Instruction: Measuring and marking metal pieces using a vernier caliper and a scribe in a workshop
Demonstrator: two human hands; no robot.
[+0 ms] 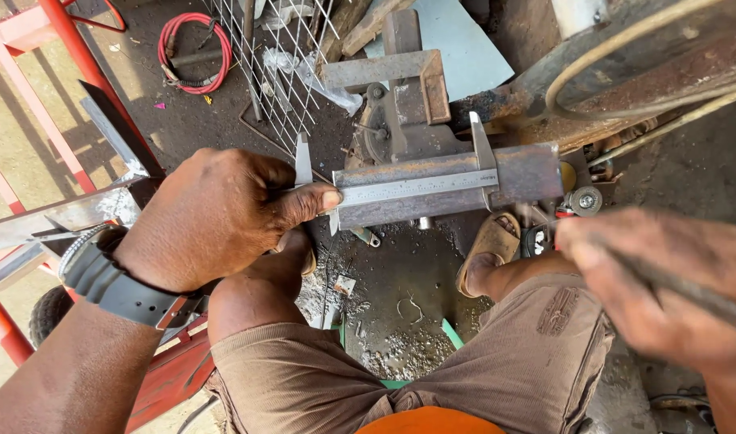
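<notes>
Workshop floor [183, 120]; left hand [215, 217] fingers pinch caliper [408, 189] on steel bar [448, 185]; right hand [665, 289] fingers grip rod [697, 293].

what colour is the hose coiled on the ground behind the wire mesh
Red, a coiled hose lying on dark ground; the head view shows it at upper left.

That flat steel bar [456, 189] looks rusty and rough, the caliper [408, 189] on it is smooth grey metal, and the vise [408, 112] is dull, grimy iron.
</notes>
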